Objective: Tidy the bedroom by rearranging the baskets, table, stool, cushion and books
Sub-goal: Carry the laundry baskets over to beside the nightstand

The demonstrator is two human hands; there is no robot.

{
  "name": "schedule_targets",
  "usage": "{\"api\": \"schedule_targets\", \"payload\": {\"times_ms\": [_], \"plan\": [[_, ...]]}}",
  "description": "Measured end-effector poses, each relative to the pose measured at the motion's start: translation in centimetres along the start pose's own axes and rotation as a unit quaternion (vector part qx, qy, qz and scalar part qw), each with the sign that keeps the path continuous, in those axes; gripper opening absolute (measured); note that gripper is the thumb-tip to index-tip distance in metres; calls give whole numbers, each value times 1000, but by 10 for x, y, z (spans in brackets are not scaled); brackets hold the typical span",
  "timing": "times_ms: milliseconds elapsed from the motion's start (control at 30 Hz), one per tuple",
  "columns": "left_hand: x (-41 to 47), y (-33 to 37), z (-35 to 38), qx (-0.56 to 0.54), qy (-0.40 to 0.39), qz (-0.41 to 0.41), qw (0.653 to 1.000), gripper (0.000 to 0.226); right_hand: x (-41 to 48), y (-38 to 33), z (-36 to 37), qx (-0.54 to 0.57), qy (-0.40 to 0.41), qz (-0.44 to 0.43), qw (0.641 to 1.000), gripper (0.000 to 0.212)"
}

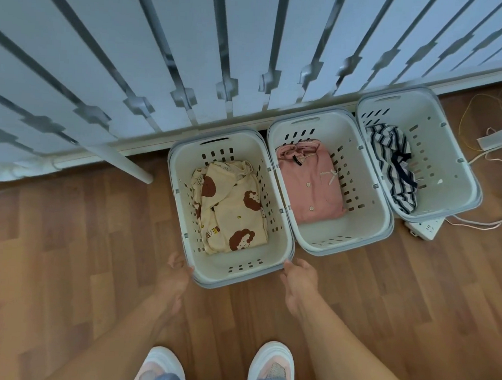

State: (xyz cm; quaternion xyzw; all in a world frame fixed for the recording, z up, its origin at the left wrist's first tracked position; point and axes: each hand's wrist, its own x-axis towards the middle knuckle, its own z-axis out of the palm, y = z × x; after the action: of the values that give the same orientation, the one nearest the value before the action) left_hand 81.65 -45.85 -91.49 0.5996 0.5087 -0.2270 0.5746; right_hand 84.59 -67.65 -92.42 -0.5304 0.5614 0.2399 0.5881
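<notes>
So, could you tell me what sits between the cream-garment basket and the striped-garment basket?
In the head view, a third white basket holding a folded pink top stands between them.
</notes>
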Motion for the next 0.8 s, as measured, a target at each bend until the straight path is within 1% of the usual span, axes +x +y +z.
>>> {"api": "schedule_targets", "payload": {"times_ms": [67,200,267,433,533,700,800], "plan": [[-19,14,-4,13,6,11,1000,65,-18,-9,-4,-13,18,1,1000,52],[-67,50,-15,25,-3,24,999,61,-67,-36,-13,-19,18,-22,999,48],[-94,68,-19,23,-13,29,999,59,-95,-51,-17,-28,8,-34,999,46],[-180,123,-35,20,-43,47,998,51,-178,-95,-30,-45,-27,-51,997,49],[-236,155,-49,19,-67,59,996,49,-237,-121,-40,-63,-41,-78,994,45],[-321,200,-70,13,-75,86,993,45,-331,-163,-58,-94,-55,-130,986,36],[-361,220,-82,12,-65,103,992,42,-379,-176,-62,-103,-78,-134,982,46]]}}
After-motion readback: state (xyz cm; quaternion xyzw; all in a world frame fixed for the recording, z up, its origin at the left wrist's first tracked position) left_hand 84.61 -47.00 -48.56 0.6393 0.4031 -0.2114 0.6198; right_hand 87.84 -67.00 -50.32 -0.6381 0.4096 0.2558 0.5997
